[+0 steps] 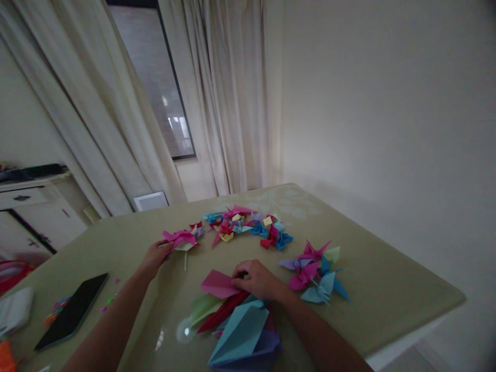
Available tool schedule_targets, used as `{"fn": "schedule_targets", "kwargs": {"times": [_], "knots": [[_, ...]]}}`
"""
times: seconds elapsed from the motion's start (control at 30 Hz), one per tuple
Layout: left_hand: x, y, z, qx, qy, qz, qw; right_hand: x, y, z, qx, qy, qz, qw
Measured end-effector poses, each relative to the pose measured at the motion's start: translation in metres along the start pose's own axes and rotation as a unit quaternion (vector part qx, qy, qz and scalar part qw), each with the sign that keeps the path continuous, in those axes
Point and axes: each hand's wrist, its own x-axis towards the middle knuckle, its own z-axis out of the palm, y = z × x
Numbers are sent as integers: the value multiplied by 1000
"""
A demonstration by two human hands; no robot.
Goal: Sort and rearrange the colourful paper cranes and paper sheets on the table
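At the left side of the table, my left hand (157,256) has its fingers on a pink origami piece (180,237), which lies against a pale green one with a thin stem. My right hand (256,279) pinches the edge of a pink folded paper (217,284), shaped like a paper plane, over a pile in front of me. In that pile are a light blue paper plane (241,330), a purple one (258,354), a red one (222,312) and a pale green one (203,309). The lower layers are partly hidden.
Small colourful origami pieces (232,227) lie toward the back; origami cranes (312,266) sit to the right. A dark phone-like slab (73,310), small beads and a white object (15,312) are at left. The table (387,289) ends near the right wall.
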Motion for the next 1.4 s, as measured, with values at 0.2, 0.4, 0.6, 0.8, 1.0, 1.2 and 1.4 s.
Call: {"fn": "schedule_targets", "kwargs": {"times": [0.2, 0.4, 0.6, 0.8, 1.0, 1.2, 1.4], "knots": [[1, -5, -7, 279, 65, 104, 952, 0, -1, 1, -16, -3, -2, 1000], [-10, -13, 7, 440, -12, 205, 874, 0, -2, 1, -21, -8, -2, 1000], [-10, -15, 27, 515, -28, 216, 829, 0, 2, 1, -17, -24, -40, 999], [-21, -4, 19, 557, -2, 213, 802, 1, 1, 1, -11, 20, -43, 999], [-55, -8, -18, 673, -18, 196, 712, -2, -5, -1, -20, 2, -27, 999], [-79, -9, -19, 679, -32, 243, 692, 1, -2, 1, 18, 12, -20, 1000], [-83, 16, 55, 424, -174, 363, 812, 5, 3, 3, -36, 38, -31, 998]]}}
